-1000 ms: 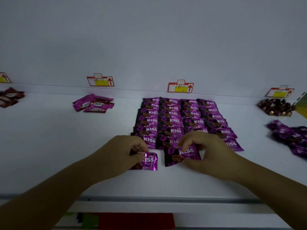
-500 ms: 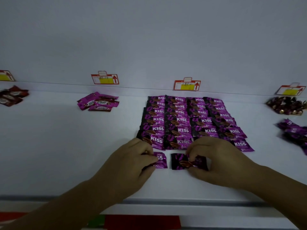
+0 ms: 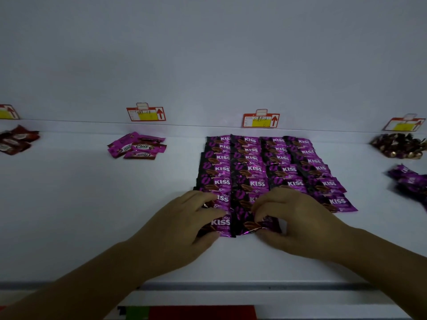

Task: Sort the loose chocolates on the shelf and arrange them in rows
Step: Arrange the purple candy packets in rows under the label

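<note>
Lower centre: the left hand (image 3: 184,224) pinches the left packet (image 3: 220,225), the right hand (image 3: 294,219) pinches the right packet (image 3: 250,226), side by side on the shelf (image 3: 92,215), against the near edge of the rows (image 3: 265,168).

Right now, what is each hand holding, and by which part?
The left hand grips a Kiss packet by its left end; the right hand pinches the neighbouring packet over its right half.

The light is dim and bluish. Beyond the right hand (image 3: 298,222) rises a plain white back wall (image 3: 208,54) with red-and-yellow price tags (image 3: 261,118). Nearer than the left hand (image 3: 184,225), the white shelf (image 3: 69,215) ends in a grey front rail (image 3: 254,286); below it, perhaps red packaging (image 3: 201,312).
</note>
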A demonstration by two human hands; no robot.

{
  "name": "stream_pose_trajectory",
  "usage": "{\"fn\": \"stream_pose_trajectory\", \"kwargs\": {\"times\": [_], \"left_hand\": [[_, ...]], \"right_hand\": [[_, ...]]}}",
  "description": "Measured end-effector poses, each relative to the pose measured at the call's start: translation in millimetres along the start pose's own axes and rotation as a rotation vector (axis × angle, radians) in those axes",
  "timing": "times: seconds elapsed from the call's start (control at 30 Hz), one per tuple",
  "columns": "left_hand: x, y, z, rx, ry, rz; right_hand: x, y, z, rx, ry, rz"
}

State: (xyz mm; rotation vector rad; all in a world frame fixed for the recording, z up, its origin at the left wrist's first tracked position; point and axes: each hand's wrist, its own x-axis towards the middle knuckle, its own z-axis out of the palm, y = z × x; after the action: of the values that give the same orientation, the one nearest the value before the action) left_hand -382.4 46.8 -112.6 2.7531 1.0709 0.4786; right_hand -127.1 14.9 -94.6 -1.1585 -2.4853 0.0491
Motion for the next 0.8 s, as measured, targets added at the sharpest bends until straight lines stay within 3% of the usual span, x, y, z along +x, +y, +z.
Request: {"fn": "stream_pose_trajectory", "kwargs": {"times": [0.33, 0.8], "left_hand": [[4, 2, -4, 0.115, 0.019, 0.046], [13, 2, -18, 0.024, -0.094, -0.002]], "right_hand": [[1, 0, 2, -0.036, 0.007, -0.037], [7, 3, 5, -0.073, -0.032, -0.069]]}}
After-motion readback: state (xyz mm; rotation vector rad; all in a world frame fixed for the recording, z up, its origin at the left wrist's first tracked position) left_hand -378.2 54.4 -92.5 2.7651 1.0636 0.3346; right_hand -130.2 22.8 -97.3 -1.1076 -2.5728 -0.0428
